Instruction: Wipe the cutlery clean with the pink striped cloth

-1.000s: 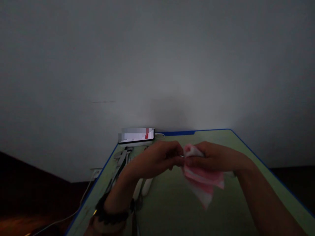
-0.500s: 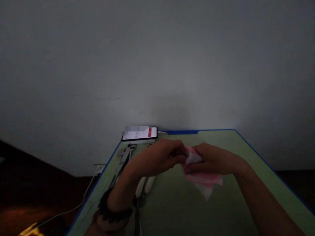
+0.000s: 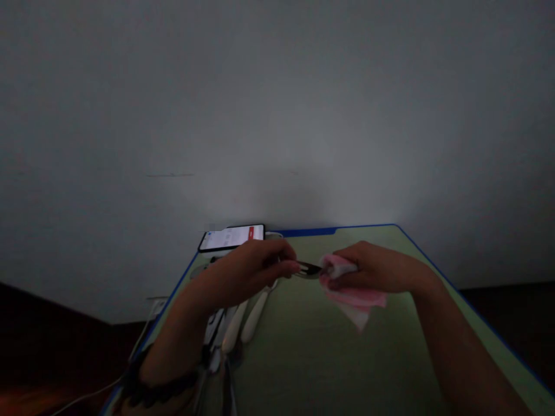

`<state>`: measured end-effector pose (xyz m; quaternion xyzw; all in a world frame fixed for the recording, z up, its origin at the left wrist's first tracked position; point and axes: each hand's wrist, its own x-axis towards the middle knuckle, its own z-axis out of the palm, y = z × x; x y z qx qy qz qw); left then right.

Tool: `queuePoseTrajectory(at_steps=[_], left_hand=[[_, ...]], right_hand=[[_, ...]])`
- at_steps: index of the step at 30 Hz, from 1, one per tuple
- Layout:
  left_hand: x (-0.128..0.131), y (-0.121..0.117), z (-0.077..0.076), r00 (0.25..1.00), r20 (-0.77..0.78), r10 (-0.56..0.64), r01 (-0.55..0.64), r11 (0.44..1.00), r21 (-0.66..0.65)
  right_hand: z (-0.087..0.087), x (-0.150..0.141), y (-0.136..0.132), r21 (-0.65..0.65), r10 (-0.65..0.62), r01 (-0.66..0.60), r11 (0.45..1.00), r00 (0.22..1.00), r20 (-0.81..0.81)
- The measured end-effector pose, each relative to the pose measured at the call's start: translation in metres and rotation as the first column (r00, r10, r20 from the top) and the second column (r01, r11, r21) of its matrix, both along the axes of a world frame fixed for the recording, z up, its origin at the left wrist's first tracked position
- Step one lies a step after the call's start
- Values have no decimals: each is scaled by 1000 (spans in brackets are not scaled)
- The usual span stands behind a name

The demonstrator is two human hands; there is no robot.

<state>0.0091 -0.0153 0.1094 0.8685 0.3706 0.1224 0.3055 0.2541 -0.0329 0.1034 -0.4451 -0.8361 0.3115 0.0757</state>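
A metal fork [image 3: 307, 270] is held level above the table, between my two hands. The fingertips of my left hand [image 3: 255, 268] pinch its tined end. My right hand [image 3: 373, 266] is closed around a pink and white cloth [image 3: 358, 297], which wraps the other side of the fork and hides it there. One corner of the cloth hangs down. Below my left forearm, which wears a dark beaded bracelet [image 3: 162, 387], lie two white-handled utensils [image 3: 255, 316] and several metal pieces, partly hidden and dim.
A phone [image 3: 234, 236] with a lit screen lies at the table's far left corner, a white cable [image 3: 274, 234] by its right end. The green table [image 3: 329, 358] has a blue edge and meets a grey wall [image 3: 295, 115]. Another cable [image 3: 87, 397] runs along the left.
My left hand has moved left, away from the cloth, and the fork now shows between my hands. My right hand still grips the cloth. The whole view has shifted slightly.
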Motion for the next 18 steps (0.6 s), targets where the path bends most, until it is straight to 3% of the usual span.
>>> queuePoseTrajectory(at_steps=[4, 7, 10, 13, 16, 18], left_hand=[[7, -1, -5, 998, -46, 31, -36, 993, -116], [12, -5, -4, 996, -66, 55, -64, 989, -133], [15, -8, -2, 996, -83, 29, -34, 998, -51], [14, -10, 0, 997, -23, 71, -70, 995, 67], [15, -14, 1, 993, 28, 114, -118, 974, 193], [18, -19, 3, 993, 24, 119, -120, 947, 297]], right_hand=[[3, -10, -14, 284, -183, 134, 950, 971, 156], [7, -16, -22, 355, -197, 130, 926, 967, 160], [12, -16, -21, 295, -164, 126, 947, 981, 106], [18, -10, -17, 98, -49, 48, 994, 999, -1], [20, -8, -14, -70, 76, -84, 994, 991, -111], [20, -9, -14, -85, 113, -126, 988, 983, -146]])
